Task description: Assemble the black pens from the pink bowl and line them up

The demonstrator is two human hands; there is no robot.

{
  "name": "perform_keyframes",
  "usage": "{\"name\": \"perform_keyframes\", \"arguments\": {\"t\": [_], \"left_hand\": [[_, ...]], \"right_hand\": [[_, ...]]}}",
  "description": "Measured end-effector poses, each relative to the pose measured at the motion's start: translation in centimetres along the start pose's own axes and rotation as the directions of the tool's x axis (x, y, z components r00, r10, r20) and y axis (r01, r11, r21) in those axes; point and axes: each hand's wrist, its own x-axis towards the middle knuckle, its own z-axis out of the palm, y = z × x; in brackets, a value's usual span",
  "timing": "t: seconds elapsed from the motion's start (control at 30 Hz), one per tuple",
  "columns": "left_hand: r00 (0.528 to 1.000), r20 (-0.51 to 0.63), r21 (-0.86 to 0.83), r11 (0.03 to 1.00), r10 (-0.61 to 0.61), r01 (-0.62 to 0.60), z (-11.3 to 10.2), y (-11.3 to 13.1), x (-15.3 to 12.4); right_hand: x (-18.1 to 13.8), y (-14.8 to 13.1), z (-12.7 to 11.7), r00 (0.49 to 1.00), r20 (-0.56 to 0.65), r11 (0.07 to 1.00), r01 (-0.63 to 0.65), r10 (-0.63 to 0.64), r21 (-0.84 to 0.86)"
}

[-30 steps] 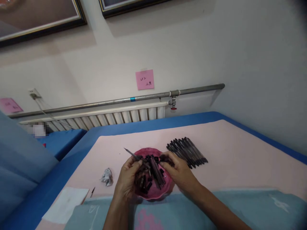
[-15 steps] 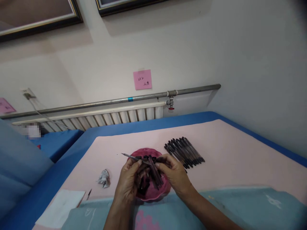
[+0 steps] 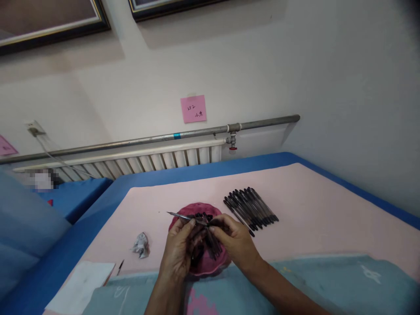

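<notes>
My left hand (image 3: 179,249) pinches a thin pen refill (image 3: 182,216) whose tip points left, held over a pink dish (image 3: 197,210) full of dark pen parts. My right hand (image 3: 234,243) is closed on a dark pen barrel (image 3: 215,224) and meets the refill's right end above the dish. Both hands hover just over the dish's near half. A row of assembled black pens (image 3: 251,209) lies on the pink cloth to the right of the dish.
A crumpled wrapper (image 3: 141,245) and a small loose pen tip (image 3: 120,267) lie left of the dish, near a white sheet (image 3: 80,288). A teal towel (image 3: 328,284) covers the near edge. The blue table edge (image 3: 203,170) runs along a radiator and pipe at the wall.
My right hand has moved left from the dish's right rim to meet my left hand, bringing the barrel to the refill's end. The view has shifted slightly.
</notes>
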Motion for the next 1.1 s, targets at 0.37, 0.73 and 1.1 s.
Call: {"name": "perform_keyframes", "arguments": {"t": [0.37,0.73,1.1], "left_hand": [[1.000,0.015,0.060,0.998,-0.006,0.005,0.1,0.0,-0.4],[1.000,0.007,0.090,0.996,0.011,-0.011,-0.1,-0.1,-0.3],[1.000,0.009,0.124,0.992,0.025,-0.026,-0.1,-0.1,-0.2]], "right_hand": [[0.0,0.4,-0.7,0.967,0.162,0.889,0.247,-0.198,-0.386],[-0.1,0.0,-1.2,0.942,0.269,0.816,0.312,-0.199,-0.487],[0.0,0.0,-1.3,0.910,0.290,0.720,0.412,-0.296,-0.559]]}}
